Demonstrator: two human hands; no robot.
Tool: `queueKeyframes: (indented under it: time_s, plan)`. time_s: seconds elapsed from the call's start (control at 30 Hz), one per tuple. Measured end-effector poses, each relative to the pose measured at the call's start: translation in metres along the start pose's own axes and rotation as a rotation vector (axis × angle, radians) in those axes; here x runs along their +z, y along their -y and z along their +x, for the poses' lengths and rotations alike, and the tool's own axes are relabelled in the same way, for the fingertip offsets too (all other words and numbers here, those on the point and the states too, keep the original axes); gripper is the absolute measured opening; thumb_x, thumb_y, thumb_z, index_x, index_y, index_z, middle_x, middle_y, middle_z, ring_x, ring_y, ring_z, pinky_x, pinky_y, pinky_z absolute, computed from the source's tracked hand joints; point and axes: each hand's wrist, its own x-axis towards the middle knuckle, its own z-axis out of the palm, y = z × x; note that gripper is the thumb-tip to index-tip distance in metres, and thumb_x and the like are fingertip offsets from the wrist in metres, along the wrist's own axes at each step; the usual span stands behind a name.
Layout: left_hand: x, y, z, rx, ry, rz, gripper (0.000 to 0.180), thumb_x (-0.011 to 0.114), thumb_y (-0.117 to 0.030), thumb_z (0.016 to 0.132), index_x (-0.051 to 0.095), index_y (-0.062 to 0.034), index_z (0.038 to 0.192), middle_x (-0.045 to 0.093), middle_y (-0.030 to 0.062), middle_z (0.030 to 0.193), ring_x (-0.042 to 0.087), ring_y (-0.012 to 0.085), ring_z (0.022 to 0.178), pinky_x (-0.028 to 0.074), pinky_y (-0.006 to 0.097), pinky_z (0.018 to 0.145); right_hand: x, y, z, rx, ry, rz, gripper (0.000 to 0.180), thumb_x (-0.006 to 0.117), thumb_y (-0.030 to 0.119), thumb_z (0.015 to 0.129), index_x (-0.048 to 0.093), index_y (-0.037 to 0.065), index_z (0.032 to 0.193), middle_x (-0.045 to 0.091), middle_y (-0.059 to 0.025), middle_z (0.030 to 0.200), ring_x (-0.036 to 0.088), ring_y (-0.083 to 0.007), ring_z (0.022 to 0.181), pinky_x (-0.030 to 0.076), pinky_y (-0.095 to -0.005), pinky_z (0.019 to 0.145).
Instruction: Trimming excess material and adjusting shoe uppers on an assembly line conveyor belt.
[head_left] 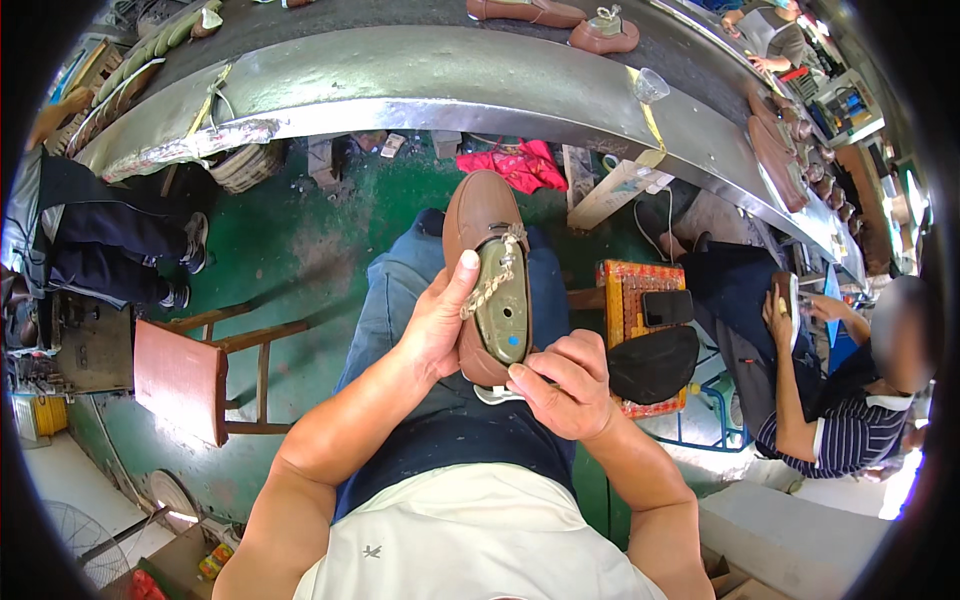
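A brown leather shoe point(482, 205) lies lengthwise above my lap, toe pointing away from me. Inside it sits an olive-green shoe last point(505, 290) with a dark hole and a blue dot on top. Pale cord point(490, 290) is knotted at the instep and trails along the left side. My left hand point(437, 315) grips the shoe's left side, thumb up on the edge of the opening. At the heel's right side, my right hand point(565, 385) is closed, thumb and curled fingers pinching the rim. A whitish edge point(495, 394) shows below the heel; its kind is unclear.
A metal-edged workbench point(400, 80) crosses ahead, bearing brown shoes point(605, 33). On the left stands a brown-topped stool point(180, 375). To the right, a beaded seat point(620, 290) holds a phone point(667, 308) and a black cap-like item point(652, 365). A co-worker point(850, 420) handles a shoe nearby.
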Motion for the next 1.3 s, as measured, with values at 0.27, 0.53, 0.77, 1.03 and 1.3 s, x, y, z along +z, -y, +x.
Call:
queueKeyframes:
  time_s: [0.27,0.53,0.77,1.03,1.3]
  plan:
    - [-0.003,-0.002,0.001,-0.006,0.016,-0.021,0.064,0.055,-0.056,0.099,0.056,-0.0041,0.136,0.069,0.0153,0.118,0.07,0.0287,0.104,0.061,0.045,0.087,0.0,-0.003,0.005,-0.109,-0.045,-0.085,0.032,0.084,0.012,0.071,0.078,0.01,0.102,0.063,-0.0019,0.114,0.056,-0.0211,0.095,0.045,-0.0369,0.071]
    - [-0.028,0.013,-0.004,0.226,0.227,0.208,0.077,0.059,-0.057,0.098,0.032,-0.0077,0.152,0.055,0.0127,0.139,0.06,0.0253,0.123,0.054,0.044,0.101,0.009,0.018,-0.018,0.293,-0.001,0.219,0.048,0.089,0.031,0.076,0.066,0.006,0.108,0.06,-0.0126,0.121,0.061,-0.0325,0.106,0.051,-0.0447,0.088]
    - [-0.03,0.017,-0.002,0.125,0.091,0.207,0.079,0.028,-0.068,0.102,0.04,-0.0064,0.15,0.06,0.0153,0.136,0.063,0.0286,0.121,0.054,0.045,0.101,0.011,0.013,-0.03,0.689,0.139,0.351,0.078,0.087,0.041,0.078,0.051,-0.003,0.132,0.049,-0.0263,0.142,0.051,-0.0415,0.131,0.043,-0.0465,0.108]
    - [-0.026,0.008,-0.003,0.162,0.153,0.161,0.062,0.03,-0.054,0.109,0.039,-0.0066,0.149,0.059,0.0124,0.135,0.062,0.0225,0.12,0.053,0.04,0.103,0.018,0.012,-0.031,0.769,0.17,0.468,0.085,0.086,0.038,0.079,0.043,-0.003,0.141,0.045,-0.0242,0.148,0.048,-0.0375,0.135,0.043,-0.0445,0.11]
    - [-0.012,0.021,0.01,0.418,0.154,0.368,0.058,0.048,-0.04,0.109,0.03,-0.0081,0.153,0.048,0.0063,0.145,0.042,0.0163,0.136,0.035,0.037,0.114,0.018,0.001,-0.014,0.927,0.295,0.661,0.102,0.09,0.021,0.074,0.028,0.001,0.152,0.047,-0.0175,0.144,0.05,-0.0295,0.133,0.042,-0.0398,0.11]
